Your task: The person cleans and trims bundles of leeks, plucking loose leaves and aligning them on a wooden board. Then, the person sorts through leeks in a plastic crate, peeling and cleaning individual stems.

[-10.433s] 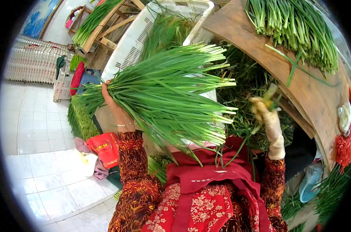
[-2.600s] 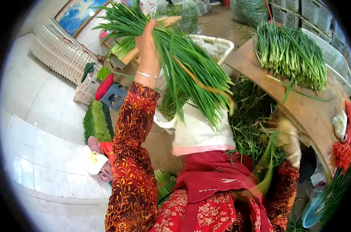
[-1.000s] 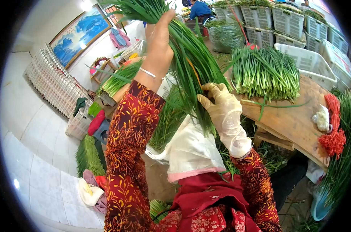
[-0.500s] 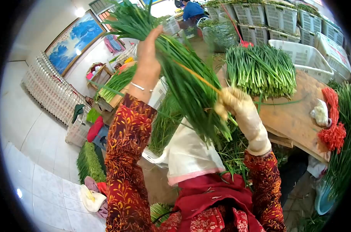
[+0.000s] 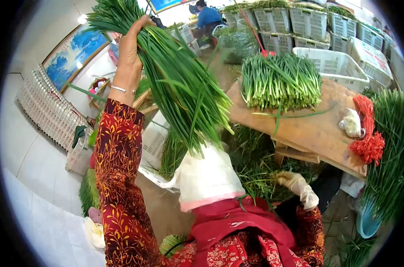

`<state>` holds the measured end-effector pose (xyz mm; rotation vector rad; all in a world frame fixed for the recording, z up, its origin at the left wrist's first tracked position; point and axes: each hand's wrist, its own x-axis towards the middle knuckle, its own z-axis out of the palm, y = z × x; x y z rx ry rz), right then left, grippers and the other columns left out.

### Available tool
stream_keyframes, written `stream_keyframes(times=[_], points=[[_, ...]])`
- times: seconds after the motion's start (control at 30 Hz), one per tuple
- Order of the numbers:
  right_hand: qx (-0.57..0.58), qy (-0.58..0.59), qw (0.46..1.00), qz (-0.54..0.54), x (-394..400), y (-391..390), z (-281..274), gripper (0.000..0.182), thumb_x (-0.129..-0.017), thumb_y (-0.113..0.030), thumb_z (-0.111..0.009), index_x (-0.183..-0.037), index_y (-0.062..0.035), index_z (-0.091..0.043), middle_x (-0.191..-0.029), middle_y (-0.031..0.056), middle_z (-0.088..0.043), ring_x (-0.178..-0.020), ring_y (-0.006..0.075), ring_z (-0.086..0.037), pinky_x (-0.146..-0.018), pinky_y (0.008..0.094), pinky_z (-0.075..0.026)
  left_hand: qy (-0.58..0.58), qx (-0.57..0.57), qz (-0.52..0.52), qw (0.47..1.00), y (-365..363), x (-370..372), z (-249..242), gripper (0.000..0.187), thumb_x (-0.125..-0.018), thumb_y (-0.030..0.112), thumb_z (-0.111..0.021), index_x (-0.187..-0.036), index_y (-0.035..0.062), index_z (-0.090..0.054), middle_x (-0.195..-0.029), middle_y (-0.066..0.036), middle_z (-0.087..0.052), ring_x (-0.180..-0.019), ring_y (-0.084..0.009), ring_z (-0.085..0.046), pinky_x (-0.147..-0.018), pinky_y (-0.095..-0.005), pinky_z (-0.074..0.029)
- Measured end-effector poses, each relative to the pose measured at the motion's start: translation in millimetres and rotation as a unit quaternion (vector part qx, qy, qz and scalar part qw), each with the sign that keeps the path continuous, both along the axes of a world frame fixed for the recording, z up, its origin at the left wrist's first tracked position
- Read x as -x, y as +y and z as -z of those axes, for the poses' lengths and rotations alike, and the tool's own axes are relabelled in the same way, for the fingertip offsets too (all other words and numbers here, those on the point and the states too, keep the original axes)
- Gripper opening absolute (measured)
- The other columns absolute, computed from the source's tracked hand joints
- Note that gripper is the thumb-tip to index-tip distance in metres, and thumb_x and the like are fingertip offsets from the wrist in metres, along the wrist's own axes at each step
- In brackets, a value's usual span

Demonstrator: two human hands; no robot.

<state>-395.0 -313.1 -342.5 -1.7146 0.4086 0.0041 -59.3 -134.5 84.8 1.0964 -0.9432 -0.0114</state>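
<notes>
Now the right hand, in a pale, wrinkled glove [image 5: 296,187], is down beside a tangled heap of dark green leaf trimmings [image 5: 251,164]; half a second ago it was up at the bundle, drawing on a long yellow-brown leaf. That suggests the withered leaf has been pulled free, leaving the bundle a little cleaner. The right grip has its fingers curled, but I cannot tell whether anything is inside it.

The left hand, bare with a silver bangle at the wrist [image 5: 130,51], has its grip closed around a thick bundle of long, flat green leaves with pale stem ends [image 5: 179,84]. The bundle is held up and slanting, its stem ends over the white cloth on the lap [image 5: 211,178].

As for containers, a white slotted plastic basket [image 5: 152,144] stands left of the lap, with fine loose greenery [image 5: 171,153] inside. Behind the brown wooden desk [image 5: 309,127], which bears a neat pile of green stalks [image 5: 280,84], is a white rectangular plastic crate [image 5: 331,69]. Farther back, stacked pale lattice crates [image 5: 309,24] show greens at their tops, and a bulging clear plastic bag [image 5: 238,46] looks full of greenery.
</notes>
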Motion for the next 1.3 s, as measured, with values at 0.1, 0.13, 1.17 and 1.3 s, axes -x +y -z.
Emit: stream_keyframes(times=[0.1,0.13,1.17,1.3], points=[[0.025,-0.273,0.950,0.150,-10,-16,-94,0.040,-0.083,-0.015,-0.060,-0.118,-0.0014,-0.048,-0.113,0.0102,-0.054,-0.104,0.0176,-0.051,-0.088,0.0288,-0.041,-0.009,-0.038,0.063,0.997,-17,18,-14,0.017,-0.079,0.022,-0.063,-0.084,0.0056,-0.060,-0.076,-0.004,-0.062,-0.066,-0.0115,-0.061,-0.060,-0.0233,-0.052],[-0.043,-0.315,0.921,0.225,-14,-20,-122,0.040,-0.084,-0.020,-0.058,-0.118,-0.0002,-0.047,-0.114,0.0100,-0.053,-0.106,0.0187,-0.050,-0.091,0.0293,-0.038,-0.022,-0.021,0.112,0.993,-27,20,-18,0.016,-0.080,0.022,-0.061,-0.080,0.0067,-0.059,-0.074,-0.003,-0.060,-0.064,-0.0090,-0.060,-0.060,-0.0216,-0.052],[0.362,0.012,0.881,0.303,-131,-204,-169,0.062,-0.082,-0.043,-0.054,-0.129,-0.0060,-0.035,-0.110,0.0224,-0.054,-0.098,0.0348,-0.054,-0.082,0.0363,-0.044,-0.088,-0.377,-0.020,0.922,-434,-115,187,0.078,-0.080,0.057,-0.045,-0.131,-0.0003,-0.029,-0.135,-0.021,-0.028,-0.129,-0.0258,-0.022,-0.104,-0.0388,-0.021],[0.424,0.057,0.847,0.315,-140,-204,-169,0.059,-0.085,-0.046,-0.049,-0.126,-0.0054,-0.040,-0.108,0.0220,-0.056,-0.098,0.0348,-0.055,-0.080,0.0373,-0.043,-0.104,-0.383,0.046,0.917,-422,-129,245,0.081,-0.082,0.056,-0.043,-0.132,-0.0048,-0.024,-0.134,-0.023,-0.032,-0.127,-0.0306,-0.028,-0.104,-0.0364,-0.022]])
